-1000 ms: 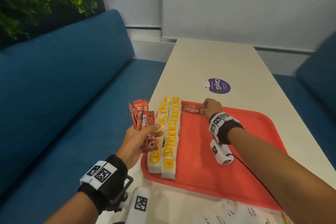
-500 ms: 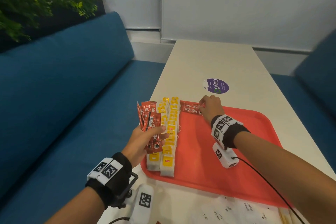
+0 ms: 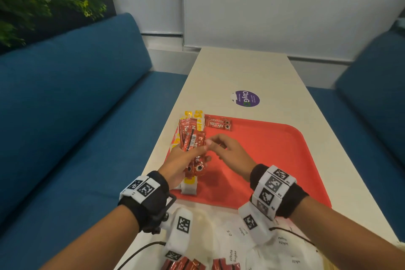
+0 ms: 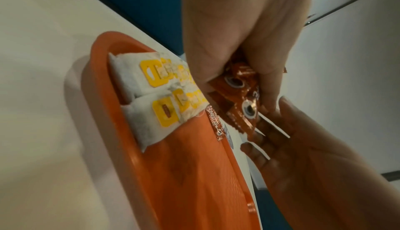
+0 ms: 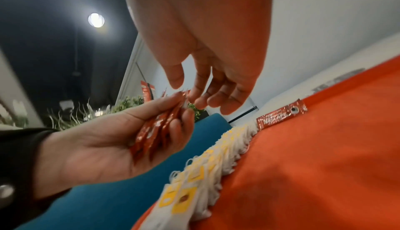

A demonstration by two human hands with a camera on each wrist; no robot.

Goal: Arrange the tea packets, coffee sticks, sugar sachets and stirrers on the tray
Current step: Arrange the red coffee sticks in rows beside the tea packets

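Observation:
My left hand (image 3: 192, 153) grips a bunch of red coffee sticks (image 3: 190, 138) upright above the left side of the red tray (image 3: 274, 160). My right hand (image 3: 215, 143) is beside the bunch, its loosely curved fingers touching the sticks without a clear pinch. In the right wrist view the right hand (image 5: 194, 91) hovers at the tips of the coffee sticks (image 5: 155, 131). One coffee stick (image 3: 219, 124) lies flat at the tray's far left corner. Two rows of yellow-tagged tea packets (image 4: 151, 86) run along the tray's left edge, partly hidden by my left hand.
White sugar sachets (image 3: 232, 247) and more red coffee sticks (image 3: 186, 265) lie on the table near me, in front of the tray. A purple sticker (image 3: 247, 98) is on the table beyond the tray. Blue sofas (image 3: 76, 116) flank the narrow table.
My right hand let go of the stick at the tray's far corner and drew back to the bunch. My left hand moved right, over the tea rows.

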